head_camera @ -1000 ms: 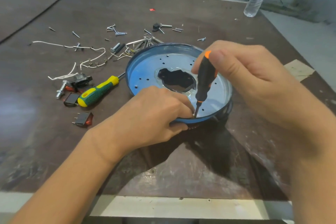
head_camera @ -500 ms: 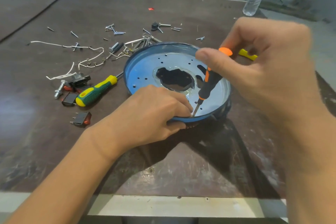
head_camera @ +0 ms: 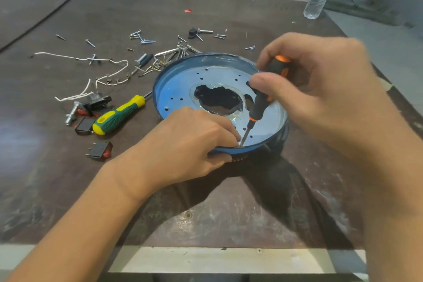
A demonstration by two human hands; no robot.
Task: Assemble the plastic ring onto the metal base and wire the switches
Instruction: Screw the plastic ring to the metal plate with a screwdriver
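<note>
While rocker switches and white wires lie loose on the left of the table, we work a screwdriver tip at the near rim of the metal base.

From left: steel screws lie scattered, and a rubbery green-and-yellow screwdriver lies idle. Our left hand grips the base's near edge, fingers curled inside and thumb beneath. The glossy blue disc, dotted with small holes around a ragged central opening, sits on the dark plastic ring. Our right hand pinches the slim black-and-orange screwdriver, its tip down beside the left fingertips. We judge the ring fastening under way and the wiring not begun.
</note>
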